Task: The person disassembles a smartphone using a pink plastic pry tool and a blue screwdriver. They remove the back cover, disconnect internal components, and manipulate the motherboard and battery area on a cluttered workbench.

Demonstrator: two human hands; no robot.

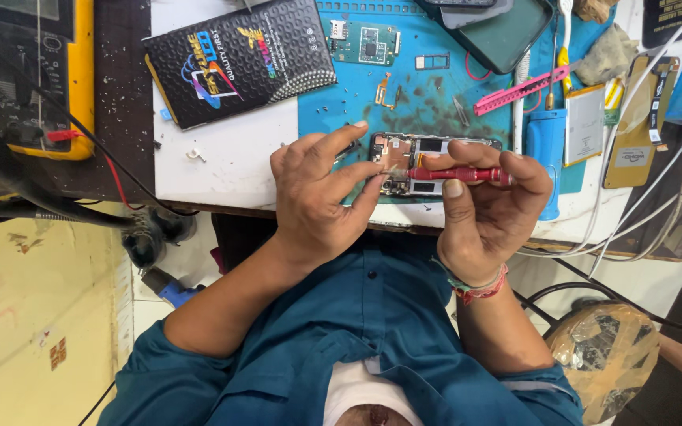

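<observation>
An opened phone with its back off lies on the blue work mat at the table's near edge. My left hand steadies the phone's left end, thumb and fingers resting on it. A red screwdriver lies across the phone, gripped by my right hand, its tip pointing left into the phone's inner parts.
On the mat lie a small circuit board, a pink plastic tool and loose small parts. A black patterned box sits to the left, a yellow meter at far left. A blue cylinder, phone batteries and white cables crowd the right.
</observation>
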